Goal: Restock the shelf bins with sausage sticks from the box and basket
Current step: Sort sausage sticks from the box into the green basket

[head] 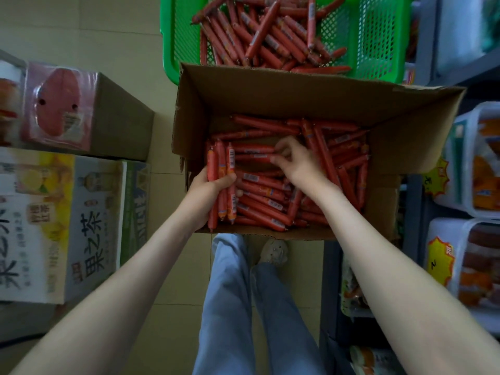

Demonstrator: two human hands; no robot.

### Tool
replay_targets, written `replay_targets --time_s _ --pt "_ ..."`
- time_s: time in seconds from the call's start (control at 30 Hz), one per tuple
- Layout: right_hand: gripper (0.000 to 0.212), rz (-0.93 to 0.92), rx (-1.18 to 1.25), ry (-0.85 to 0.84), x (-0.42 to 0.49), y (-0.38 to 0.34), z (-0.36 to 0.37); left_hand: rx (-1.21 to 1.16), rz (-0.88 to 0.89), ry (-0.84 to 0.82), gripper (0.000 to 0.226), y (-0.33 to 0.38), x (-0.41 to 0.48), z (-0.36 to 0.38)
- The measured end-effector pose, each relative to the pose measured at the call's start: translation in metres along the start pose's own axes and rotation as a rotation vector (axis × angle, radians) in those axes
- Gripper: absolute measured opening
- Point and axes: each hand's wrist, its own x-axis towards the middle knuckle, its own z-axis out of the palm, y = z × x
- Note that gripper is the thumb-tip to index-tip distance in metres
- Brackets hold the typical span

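Nearest to us, our two bare forearms reach forward and down from the lower corners, over our jeans (230, 307) and one shoe (273, 251) on the tiled floor (167, 266). Both arms run nearly straight and converge on the open box (297, 93) ahead of our feet.

Our left hand (209, 192) sits at the box's near left corner, palm turned inward, fingers curled around a bundle (221, 182) of several sausage sticks held upright on end; the thumb presses across their front. The bundle stands against the box's left wall.

Our right hand (293, 161) is bent at the wrist toward the left, over the middle of the box. Its thumb and fingertips are pinched narrowly on the end of a stick (253, 157) that lies crosswise on the heap; the other fingers are curled in.

Loose sticks (338, 158) fill the box floor, lying every way, thickest toward the right wall and near edge.

Beyond the box's far edge, touching it, a green basket (378, 36) holds another pile of sticks (270, 36).

On the right, shelf bins (465, 158) hold packaged goods with yellow price tags. On the left, printed cartons (67, 212) stand on the floor.
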Motion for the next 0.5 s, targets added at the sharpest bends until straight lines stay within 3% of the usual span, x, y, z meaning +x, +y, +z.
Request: replay_targets --time_s 0.07,0.27,0.4,0.5 --pt "0.009 -0.066 0.037 0.032 -0.019 -0.013 -0.020 0.046 0.048 -0.035 0.024 0.012 -0.007 0.008" --pt "0.025 -0.219 0.322 0.166 -0.053 -0.066 -0.081 0.144 0.197 -0.183 0.024 0.065 -0.035 0.036" --pt "0.033 -0.210 0.631 0.174 -0.037 -0.114 -0.107 0.063 0.136 -0.348 0.042 0.117 -0.043 0.056" --pt "0.033 -0.172 0.730 0.232 -0.006 -0.146 -0.122 0.017 0.087 -0.428 0.040 0.158 -0.036 0.073"
